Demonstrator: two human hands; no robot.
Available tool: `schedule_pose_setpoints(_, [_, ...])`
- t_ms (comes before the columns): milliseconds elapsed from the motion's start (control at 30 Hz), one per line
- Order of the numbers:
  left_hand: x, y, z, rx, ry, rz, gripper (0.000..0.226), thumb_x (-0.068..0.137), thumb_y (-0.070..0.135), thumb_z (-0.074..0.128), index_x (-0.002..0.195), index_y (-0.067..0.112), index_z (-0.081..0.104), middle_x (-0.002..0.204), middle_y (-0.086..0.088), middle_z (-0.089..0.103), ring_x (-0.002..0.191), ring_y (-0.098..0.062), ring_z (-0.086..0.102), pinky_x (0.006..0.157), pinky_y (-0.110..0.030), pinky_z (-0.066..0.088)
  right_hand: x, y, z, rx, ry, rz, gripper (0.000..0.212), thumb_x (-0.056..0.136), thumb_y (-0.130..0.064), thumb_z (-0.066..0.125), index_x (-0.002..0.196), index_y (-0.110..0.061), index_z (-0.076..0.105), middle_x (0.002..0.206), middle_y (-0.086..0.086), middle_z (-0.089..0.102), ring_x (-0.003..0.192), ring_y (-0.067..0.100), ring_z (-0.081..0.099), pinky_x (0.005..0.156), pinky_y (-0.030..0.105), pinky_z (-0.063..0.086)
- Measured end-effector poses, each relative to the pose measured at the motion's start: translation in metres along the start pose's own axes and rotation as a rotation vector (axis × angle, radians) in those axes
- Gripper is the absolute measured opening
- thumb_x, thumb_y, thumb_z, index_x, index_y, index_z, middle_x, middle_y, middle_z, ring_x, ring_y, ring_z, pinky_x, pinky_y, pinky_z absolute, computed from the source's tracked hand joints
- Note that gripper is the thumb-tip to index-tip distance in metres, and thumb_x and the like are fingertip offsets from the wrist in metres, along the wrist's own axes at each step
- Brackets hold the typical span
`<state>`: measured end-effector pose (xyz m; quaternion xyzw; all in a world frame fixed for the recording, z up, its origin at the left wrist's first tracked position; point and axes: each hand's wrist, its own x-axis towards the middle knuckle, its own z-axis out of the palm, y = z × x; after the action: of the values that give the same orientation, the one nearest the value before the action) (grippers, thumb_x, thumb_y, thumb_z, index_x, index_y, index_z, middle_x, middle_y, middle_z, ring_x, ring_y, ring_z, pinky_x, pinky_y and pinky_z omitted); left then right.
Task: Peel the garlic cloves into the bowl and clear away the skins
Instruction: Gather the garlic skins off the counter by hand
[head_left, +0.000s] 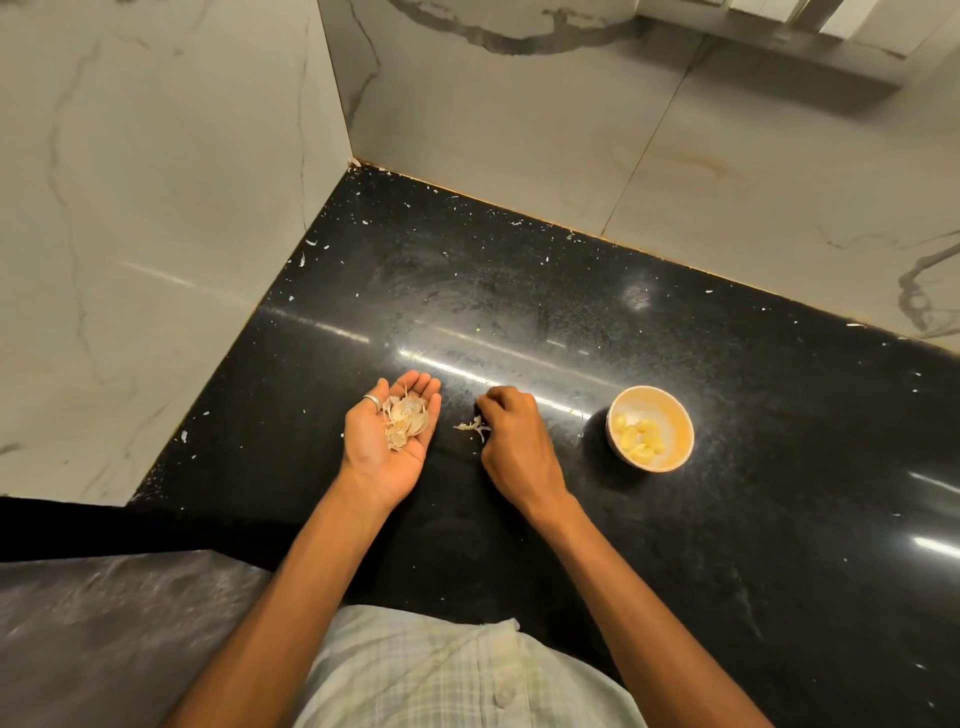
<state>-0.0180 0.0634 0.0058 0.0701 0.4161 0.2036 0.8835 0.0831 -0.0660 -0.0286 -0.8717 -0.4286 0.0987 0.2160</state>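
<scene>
Your left hand (375, 447) lies palm up just over the black tabletop (571, 291), fingers loosely straight, cradling a heap of papery skins (404, 420). Your right hand (511, 431) sits just beside it, knuckles up, fingers curled down at a loose scrap of skin (470, 427). From this head view I cannot tell whether the fingertips pinch the scrap or merely touch it.

The bowl (675, 415) stands to the right, apart from both hands, with the peeled cloves (638, 441) inside. Peeling looks done, and you are on gathering.

Pinch the scrap lightly, since it will likely crumble or flutter, and carry it low into the cupped palm. Hold that palm level.

Small pale flecks (303, 259) dot the tabletop toward the wall. Those probably call for a sweep with the hand's edge rather than picking.
</scene>
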Motion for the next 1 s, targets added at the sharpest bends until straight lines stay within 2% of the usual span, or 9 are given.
schedule_pose_setpoints(100, [0.001,0.001,0.001,0.002,0.000,0.005,0.038,0.107,0.030,0.042,0.114,0.002,0.066,0.105,-0.012,0.076,0.106,-0.023,0.071,0.091,-0.035,0.058,-0.013,-0.004,0.000,0.027,-0.031,-0.034,0.035,0.090,0.004,0.054,0.121,-0.003,0.068,0.120,0.008,0.061,0.112,0.027,0.054,0.082,0.036,0.055])
schedule_pose_setpoints(200, [0.002,0.001,0.000,-0.003,0.004,0.010,0.037,0.107,0.030,0.042,0.114,0.002,0.066,0.103,-0.012,0.076,0.106,-0.023,0.071,0.092,-0.035,0.058,-0.013,0.000,-0.005,0.064,0.012,-0.008,0.027,0.095,-0.007,0.056,0.118,-0.004,0.069,0.118,0.006,0.063,0.111,0.026,0.056,0.081,0.041,0.057])
schedule_pose_setpoints(333, [0.001,-0.003,0.000,0.007,0.006,-0.002,0.038,0.107,0.029,0.041,0.117,0.002,0.065,0.106,-0.013,0.076,0.112,-0.025,0.068,0.094,-0.035,0.056,-0.005,-0.004,0.000,0.024,-0.031,-0.185,0.028,0.098,-0.025,0.059,0.120,-0.011,0.071,0.122,0.003,0.065,0.115,0.023,0.057,0.088,0.037,0.055])
schedule_pose_setpoints(400, [0.001,-0.004,0.002,0.011,0.008,-0.006,0.038,0.107,0.029,0.041,0.116,0.002,0.065,0.105,-0.013,0.076,0.113,-0.025,0.067,0.095,-0.035,0.054,-0.004,-0.002,0.006,-0.008,-0.039,-0.240,0.026,0.098,-0.022,0.062,0.119,-0.011,0.072,0.123,0.003,0.066,0.116,0.022,0.057,0.089,0.037,0.056])
schedule_pose_setpoints(600, [0.002,-0.001,0.002,0.011,0.008,0.000,0.038,0.107,0.030,0.042,0.116,0.002,0.066,0.105,-0.012,0.076,0.106,-0.024,0.071,0.093,-0.035,0.058,-0.015,0.022,0.004,0.058,0.034,-0.189,0.015,0.094,-0.011,0.067,0.106,-0.010,0.076,0.112,0.000,0.070,0.107,0.021,0.063,0.072,0.042,0.061])
schedule_pose_setpoints(667, [0.002,-0.001,0.001,0.000,0.007,0.000,0.038,0.107,0.030,0.042,0.116,0.002,0.066,0.106,-0.012,0.076,0.106,-0.024,0.071,0.092,-0.036,0.058,-0.016,0.028,-0.002,0.082,0.053,-0.171,0.016,0.095,-0.013,0.066,0.107,-0.010,0.076,0.113,0.000,0.070,0.108,0.021,0.063,0.075,0.042,0.060])
schedule_pose_setpoints(833, [0.002,-0.006,0.001,0.008,0.005,-0.013,0.039,0.107,0.030,0.041,0.116,0.002,0.066,0.106,-0.012,0.076,0.107,-0.023,0.071,0.091,-0.035,0.058,-0.014,0.020,-0.011,0.037,-0.059,-0.165,0.039,0.100,-0.029,0.060,0.136,-0.014,0.061,0.138,0.002,0.056,0.133,0.021,0.046,0.093,0.036,0.055])
schedule_pose_setpoints(900, [0.001,-0.007,0.002,0.011,0.007,-0.015,0.039,0.107,0.030,0.041,0.116,0.002,0.066,0.105,-0.012,0.076,0.107,-0.023,0.071,0.090,-0.036,0.058,-0.017,0.018,-0.008,0.002,-0.091,-0.172,0.038,0.099,-0.030,0.061,0.134,-0.015,0.063,0.140,0.004,0.055,0.134,0.023,0.044,0.091,0.037,0.056])
schedule_pose_setpoints(1000, [0.001,-0.007,0.003,0.007,0.004,-0.019,0.039,0.107,0.030,0.042,0.116,0.002,0.066,0.104,-0.012,0.076,0.107,-0.024,0.070,0.090,-0.036,0.058,-0.022,0.022,-0.003,-0.009,-0.062,-0.175,0.027,0.099,-0.019,0.062,0.123,-0.011,0.070,0.131,0.005,0.063,0.125,0.024,0.053,0.082,0.042,0.061])
